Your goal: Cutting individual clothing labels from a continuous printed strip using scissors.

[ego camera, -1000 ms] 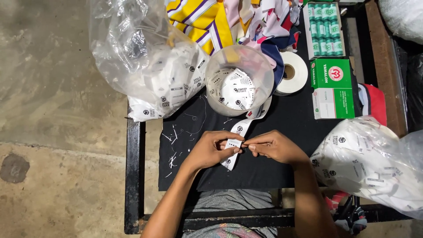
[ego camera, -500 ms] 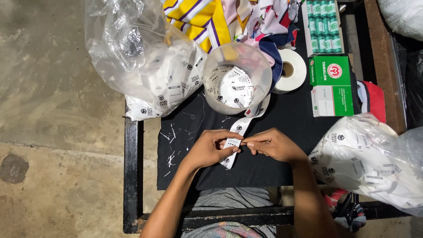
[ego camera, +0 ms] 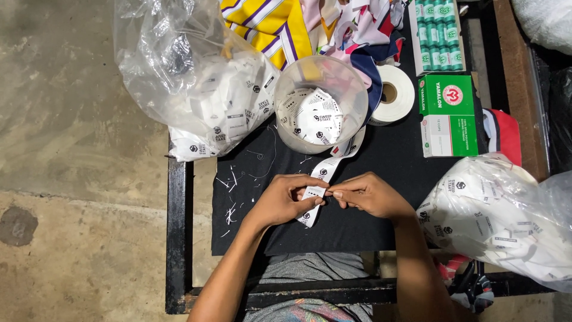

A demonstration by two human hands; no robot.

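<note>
Two hands met over the black desk (ego camera: 393, 179), with the label strip (ego camera: 326, 170) running diagonally from the clear tub (ego camera: 320, 107) down to them. Left hand (ego camera: 283, 200) and right hand (ego camera: 369, 195) lay equally near, fingers (ego camera: 335, 194) of both pinching the strip's lower end from either side.

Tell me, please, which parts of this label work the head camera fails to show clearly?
- Head view: the label strip between the left hand and right hand; fingers cover the pinched section.
- Loose labels in the right plastic bag; cut by the edge, blurred by film.
- Bottom of the clear tub; labels cover it.
</note>
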